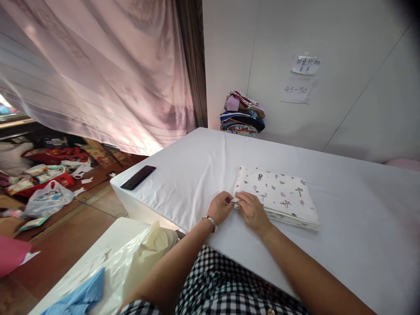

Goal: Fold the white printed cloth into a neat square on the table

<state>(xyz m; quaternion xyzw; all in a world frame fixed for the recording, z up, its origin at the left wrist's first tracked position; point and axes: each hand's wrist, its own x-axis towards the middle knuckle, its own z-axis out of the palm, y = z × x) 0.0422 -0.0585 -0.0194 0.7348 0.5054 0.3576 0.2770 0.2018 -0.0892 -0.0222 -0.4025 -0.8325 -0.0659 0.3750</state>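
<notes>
A folded white cloth (278,188) printed with small plants and figures lies flat on the white-covered table (197,175), its layers showing along the near edge. My left hand (220,207) pinches the cloth's near left corner between thumb and fingers; a bracelet is on that wrist. Close beside it, my right hand (252,212) also grips the corner, its fingers curled over the edge of the cloth. A small bit of the white fabric shows between the two hands. The thumb of my right hand is hidden.
A black phone (138,177) lies at the table's left corner. Folded clothes (243,113) are stacked at the back by the wall. On a lower white surface to the left are a plastic bag (131,258) and blue cloth (80,295). A pink curtain (131,65) hangs behind.
</notes>
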